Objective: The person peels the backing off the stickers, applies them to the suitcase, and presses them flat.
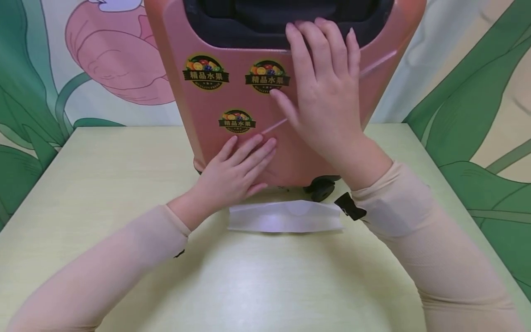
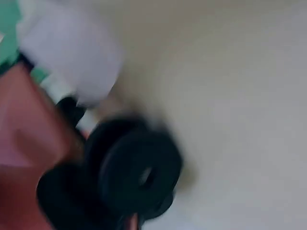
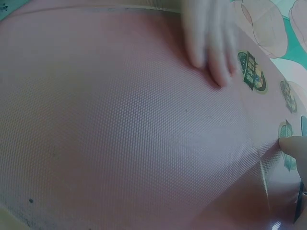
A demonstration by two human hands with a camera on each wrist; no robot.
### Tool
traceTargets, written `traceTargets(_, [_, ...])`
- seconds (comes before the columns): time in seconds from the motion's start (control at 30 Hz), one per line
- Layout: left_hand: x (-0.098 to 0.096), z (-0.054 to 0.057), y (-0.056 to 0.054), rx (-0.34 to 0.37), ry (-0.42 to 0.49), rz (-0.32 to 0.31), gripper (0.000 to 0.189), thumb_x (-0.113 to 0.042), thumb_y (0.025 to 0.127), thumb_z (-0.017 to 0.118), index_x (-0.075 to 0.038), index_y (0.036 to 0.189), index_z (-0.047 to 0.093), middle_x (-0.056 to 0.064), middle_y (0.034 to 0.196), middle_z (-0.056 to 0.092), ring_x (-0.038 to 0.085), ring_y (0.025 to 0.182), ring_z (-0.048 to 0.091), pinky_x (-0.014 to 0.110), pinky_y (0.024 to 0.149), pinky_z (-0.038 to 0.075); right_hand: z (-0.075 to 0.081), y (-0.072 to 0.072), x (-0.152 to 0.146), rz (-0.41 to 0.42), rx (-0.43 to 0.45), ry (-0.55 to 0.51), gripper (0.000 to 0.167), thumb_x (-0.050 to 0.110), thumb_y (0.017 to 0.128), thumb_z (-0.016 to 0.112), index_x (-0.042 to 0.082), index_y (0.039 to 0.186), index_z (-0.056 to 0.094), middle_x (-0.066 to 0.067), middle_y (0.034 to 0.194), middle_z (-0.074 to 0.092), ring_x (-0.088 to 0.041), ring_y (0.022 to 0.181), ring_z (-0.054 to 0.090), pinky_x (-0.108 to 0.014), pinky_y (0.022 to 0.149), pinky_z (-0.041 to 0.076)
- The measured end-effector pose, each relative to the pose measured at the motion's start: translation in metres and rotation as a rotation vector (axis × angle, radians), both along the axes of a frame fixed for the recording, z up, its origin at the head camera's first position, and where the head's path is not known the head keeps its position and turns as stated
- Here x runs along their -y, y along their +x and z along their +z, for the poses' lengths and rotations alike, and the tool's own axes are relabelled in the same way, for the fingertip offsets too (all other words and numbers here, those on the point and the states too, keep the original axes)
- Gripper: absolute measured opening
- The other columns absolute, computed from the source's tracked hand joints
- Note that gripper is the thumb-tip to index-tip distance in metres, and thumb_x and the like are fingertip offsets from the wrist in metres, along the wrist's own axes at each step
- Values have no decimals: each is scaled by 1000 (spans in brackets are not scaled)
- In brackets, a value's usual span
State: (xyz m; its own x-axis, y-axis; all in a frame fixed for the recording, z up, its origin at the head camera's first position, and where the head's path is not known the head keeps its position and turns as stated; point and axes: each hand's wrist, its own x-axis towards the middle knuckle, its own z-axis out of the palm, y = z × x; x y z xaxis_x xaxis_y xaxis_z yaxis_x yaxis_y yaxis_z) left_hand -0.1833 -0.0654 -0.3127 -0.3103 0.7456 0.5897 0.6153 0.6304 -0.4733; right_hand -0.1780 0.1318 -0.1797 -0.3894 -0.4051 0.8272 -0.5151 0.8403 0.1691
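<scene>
A pink hard-shell suitcase stands upright on the table. Three round fruit stickers with Chinese lettering are on its front: one at upper left, one beside my right thumb, and a lower one. My right hand lies spread on the shell, its fingertips over the edge of the black top panel. Just below the lowest sticker, my left hand rests with straight fingers on the shell. The right wrist view shows the left fingers blurred against the textured surface.
A creased white paper strip lies on the pale table in front of the suitcase. A black caster wheel shows at the suitcase's lower right, and another wheel fills part of the left wrist view. Leaf-patterned walls enclose the table.
</scene>
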Motion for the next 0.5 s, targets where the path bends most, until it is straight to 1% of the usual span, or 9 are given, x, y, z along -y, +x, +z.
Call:
traceTargets(0.07, [0,-6,2,9,-32,-31,63,-48,97,36,-9,146,32,5,153,21,23,140,17,50,109,15,0,-1,1,-1,6,5,62,38,92,53,2,139,39,-17,137,40,-30,132,27,-46,111,5])
traceTargets(0.1, [1,-6,3,7,-21,-35,62,-48,97,35,-9,145,33,5,153,21,22,140,16,50,109,14,0,-1,1,-2,7,7,62,38,92,53,2,139,39,-17,138,40,-30,132,27,-46,111,5])
traceTargets(0.13, [2,-5,2,-13,10,-39,62,-48,97,35,-8,145,33,5,154,18,22,141,14,50,110,12,0,-1,2,-2,7,8,61,38,92,53,2,139,39,-17,138,40,-30,132,27,-46,111,5])
traceTargets(0.2, [6,3,0,-59,96,-40,66,-48,95,43,-7,145,32,5,155,11,21,141,10,49,110,7,0,-1,2,2,7,5,61,38,92,54,2,139,39,-17,138,40,-30,132,27,-47,110,5])
traceTargets(0.23, [8,8,-3,-86,143,-28,68,-47,93,46,-7,145,31,5,155,9,21,141,9,49,110,5,-1,-1,2,4,7,2,61,37,92,54,2,139,39,-16,138,40,-30,132,27,-47,110,5])
traceTargets(0.3, [10,18,-8,-132,228,18,72,-48,91,50,-8,147,28,4,156,5,22,142,7,50,110,2,-1,-1,1,5,5,-2,61,37,91,55,2,139,39,-16,138,40,-30,132,27,-47,110,5])
traceTargets(0.37, [12,26,-14,-148,270,63,73,-48,91,51,-11,148,24,2,156,2,22,142,7,51,109,2,-1,-1,0,9,5,-9,62,37,91,55,2,139,39,-16,138,41,-29,132,27,-47,110,5])
traceTargets(0.43, [12,29,-17,-156,267,78,73,-49,91,49,-13,149,22,0,156,2,22,142,6,51,109,2,-1,-1,0,9,5,-9,62,38,91,55,2,139,40,-16,138,41,-29,132,27,-47,110,5])
traceTargets(0.5, [11,25,-19,-155,230,65,73,-51,92,46,-15,150,18,-1,156,0,21,142,3,50,109,0,-1,-1,-1,9,7,-10,62,38,91,55,2,139,40,-16,138,41,-29,132,27,-47,110,4])
